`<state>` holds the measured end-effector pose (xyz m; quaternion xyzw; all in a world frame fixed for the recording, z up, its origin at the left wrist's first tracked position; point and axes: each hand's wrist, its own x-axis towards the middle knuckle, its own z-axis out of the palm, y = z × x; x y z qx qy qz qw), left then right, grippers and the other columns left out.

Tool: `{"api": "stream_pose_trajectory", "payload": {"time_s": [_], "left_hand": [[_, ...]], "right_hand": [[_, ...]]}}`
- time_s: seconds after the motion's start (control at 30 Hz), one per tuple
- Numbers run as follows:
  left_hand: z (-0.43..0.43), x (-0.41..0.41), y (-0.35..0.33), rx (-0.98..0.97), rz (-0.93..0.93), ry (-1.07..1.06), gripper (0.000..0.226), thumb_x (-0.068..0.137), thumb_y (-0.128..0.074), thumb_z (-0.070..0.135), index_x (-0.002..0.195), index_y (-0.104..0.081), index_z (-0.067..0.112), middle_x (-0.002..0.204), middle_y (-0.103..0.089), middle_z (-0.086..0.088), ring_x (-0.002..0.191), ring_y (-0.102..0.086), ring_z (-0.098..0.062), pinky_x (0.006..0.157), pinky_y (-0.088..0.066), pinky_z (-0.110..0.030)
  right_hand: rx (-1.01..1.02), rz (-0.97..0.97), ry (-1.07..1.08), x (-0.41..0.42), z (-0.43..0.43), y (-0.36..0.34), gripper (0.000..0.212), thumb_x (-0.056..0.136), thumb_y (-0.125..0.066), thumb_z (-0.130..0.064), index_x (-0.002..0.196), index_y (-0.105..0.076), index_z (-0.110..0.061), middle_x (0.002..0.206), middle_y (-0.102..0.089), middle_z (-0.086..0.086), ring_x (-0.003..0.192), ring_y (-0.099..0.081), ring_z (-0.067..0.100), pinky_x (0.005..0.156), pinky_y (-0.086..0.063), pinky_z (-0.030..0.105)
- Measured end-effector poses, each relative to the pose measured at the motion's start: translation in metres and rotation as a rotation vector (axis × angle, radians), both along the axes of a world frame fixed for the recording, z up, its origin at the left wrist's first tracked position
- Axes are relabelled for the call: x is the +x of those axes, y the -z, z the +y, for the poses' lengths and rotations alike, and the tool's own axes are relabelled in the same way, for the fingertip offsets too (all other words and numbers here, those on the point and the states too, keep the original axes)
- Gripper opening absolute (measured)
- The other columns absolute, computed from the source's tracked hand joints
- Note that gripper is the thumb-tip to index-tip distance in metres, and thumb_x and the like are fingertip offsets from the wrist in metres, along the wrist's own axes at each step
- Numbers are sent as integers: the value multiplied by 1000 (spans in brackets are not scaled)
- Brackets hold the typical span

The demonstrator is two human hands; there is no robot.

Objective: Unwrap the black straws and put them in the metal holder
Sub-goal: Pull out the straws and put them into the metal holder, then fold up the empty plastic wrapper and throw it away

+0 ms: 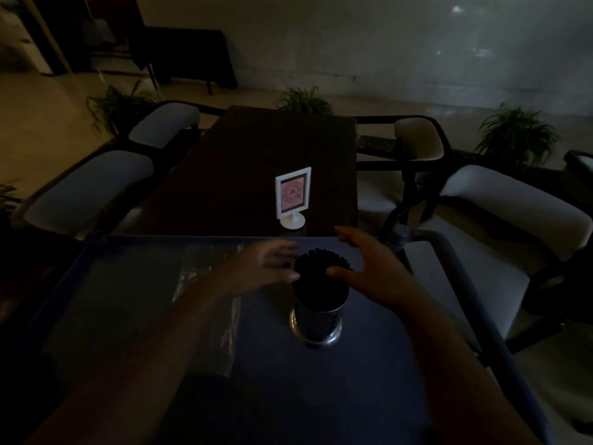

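Seen from your head in dim light, the black straws point(321, 261) stand bunched upright in the metal holder point(317, 319) on the blue table point(321, 396), with a clear wrapper point(208, 300) lying flat to the left. Your blurred left hand point(272, 264) and your right hand point(369, 268) flank the straw tops. Each grip is wide and holds nothing, probably to tidy the bundle.

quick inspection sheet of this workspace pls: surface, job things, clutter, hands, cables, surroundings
surface: dark blue top, dimly lit
job's things: black straws standing bundled in the metal holder
clutter: clear wrapper lying flat, left of the holder
grippers: left hand (blurred) and right hand open, either side of the straw tops
cables: nothing seen
surroundings: white sign stand on a dark table; cushioned chairs; potted plants
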<state>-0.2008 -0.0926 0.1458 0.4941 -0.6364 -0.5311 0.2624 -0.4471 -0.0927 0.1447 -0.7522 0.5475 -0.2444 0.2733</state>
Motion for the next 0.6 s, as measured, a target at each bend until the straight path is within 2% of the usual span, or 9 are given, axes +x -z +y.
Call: {"api": "stream_pose_trajectory", "payload": {"time_s": [0.07,0.13,0.3,0.37,0.47,0.53,0.6], "left_hand": [[7,8,-9,-46,1,-47,56,85,-71,0,136,-51,10,127,-63,-3,111,-63,-8,83,-55,-15],[12,19,-13,-124,-18,-82,46,87,-71,6,130,-57,14,121,-68,0,107,-66,-5,80,-54,-14],[28,60,-11,-257,-14,-166,26,88,-69,11,109,-68,28,105,-73,2,97,-70,-8,84,-56,-24],[32,69,-7,-274,26,-215,22,89,-68,5,98,-70,25,91,-74,-3,83,-71,-13,78,-57,-29],[33,105,2,-292,37,-216,13,90,-63,-2,98,-70,6,78,-71,-5,68,-68,-7,65,-55,-18],[35,131,10,-272,52,-207,12,92,-61,-1,100,-69,3,82,-70,-11,70,-68,-15,65,-56,-20],[35,154,19,-245,73,-200,15,93,-61,1,97,-70,13,85,-71,-11,77,-69,-24,70,-58,-32]], "right_hand": [[-85,-24,-31,10,8,-14,68,81,-75,-38,140,-45,-27,133,-52,-4,114,-49,5,86,-38,15],[-123,-52,-59,24,16,-24,58,82,-72,-38,135,-51,-27,129,-54,-7,111,-50,3,83,-36,10],[-101,-147,-109,73,29,-28,35,87,-65,-36,121,-60,-33,111,-65,-18,101,-61,-8,82,-48,11],[-72,-173,-109,86,32,-21,28,90,-65,-30,117,-62,-33,108,-67,-16,99,-62,-9,82,-50,10],[-47,-205,-87,125,32,-11,24,91,-65,-25,109,-62,-39,105,-67,-18,98,-62,-8,80,-49,8],[-12,-245,-69,152,35,-3,28,91,-64,-21,102,-60,-46,100,-67,-23,97,-63,-8,79,-49,7],[31,-286,-40,176,37,5,29,92,-62,-19,100,-60,-47,101,-66,-29,97,-63,-7,80,-48,6]]}}
